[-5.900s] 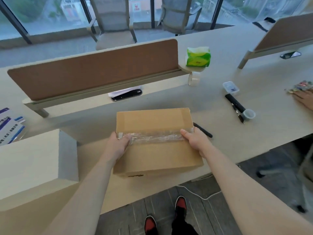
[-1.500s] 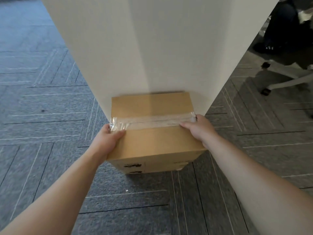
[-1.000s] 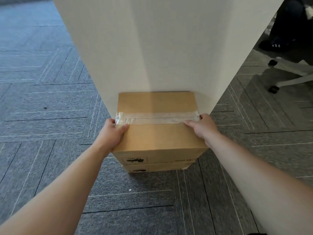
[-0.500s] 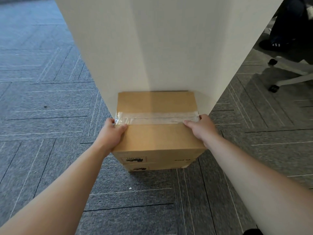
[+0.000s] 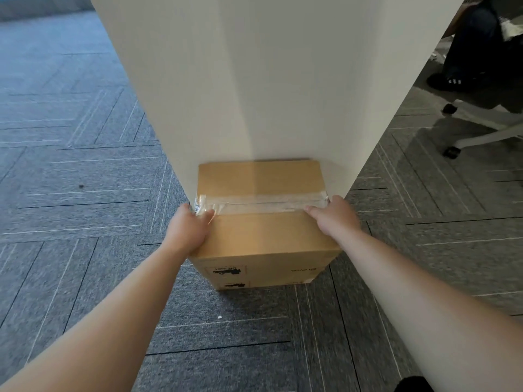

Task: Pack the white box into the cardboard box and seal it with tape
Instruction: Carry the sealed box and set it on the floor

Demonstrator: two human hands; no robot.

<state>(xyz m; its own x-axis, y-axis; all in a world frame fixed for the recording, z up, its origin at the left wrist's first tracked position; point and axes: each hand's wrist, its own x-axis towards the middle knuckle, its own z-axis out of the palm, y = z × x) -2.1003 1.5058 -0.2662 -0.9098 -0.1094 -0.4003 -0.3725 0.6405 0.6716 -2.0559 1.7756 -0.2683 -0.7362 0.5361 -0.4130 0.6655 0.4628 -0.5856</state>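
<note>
Grey carpet tiles laid in a herringbone pattern (image 5: 70, 193) covered the floor on every side. An off-white upright panel (image 5: 268, 80) rose from it and filled the upper middle of the view. A brown rectangular cardboard box (image 5: 263, 239) stood low at the foot of this panel, its far edge touching the panel face; whether its base sat on the carpet could not be told. At the upper right were a seated person's dark trouser legs (image 5: 475, 38), and below them a white swivel-chair base with black castors (image 5: 481, 131).

Bare forearms reached in from both lower corners. The left hand (image 5: 188, 230) grasped the box's left side, thumb lying on the top and fingers wrapped out of sight down the side. The right hand (image 5: 334, 219) grasped the right side in the same way. A strip of clear glossy tape (image 5: 263, 203) ran across the closed top flaps from one thumb to the other. Two small black printed labels (image 5: 226, 270) showed on the near face.
</note>
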